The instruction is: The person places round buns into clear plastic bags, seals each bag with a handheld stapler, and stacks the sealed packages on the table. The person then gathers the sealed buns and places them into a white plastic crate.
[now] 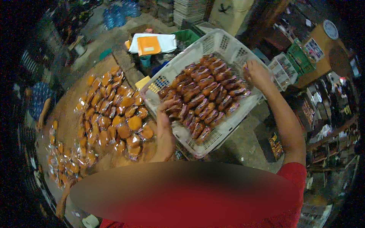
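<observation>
A white plastic crate [228, 131] stands tilted in view ahead of me, with rows of brown wrapped buns [205, 91] packed inside. My left hand [166, 116] reaches over its left side, fingers curled round a wrapped bun at the end of a row. By the crate's right wall is my right hand [257, 75], its fingers closed; a small orange and purple bit shows at the fingertips, too little to name. On the wooden table [66, 110] to the left lies a loose heap of golden wrapped buns [114, 114].
Other people's arms reach in at the table's left, one hand [68, 183] by the buns. An orange packet [148, 45] lies on white sheets beyond the crate. A green crate [186, 37] stands behind it. Shelves with trays and a green basket [301, 59] line the right.
</observation>
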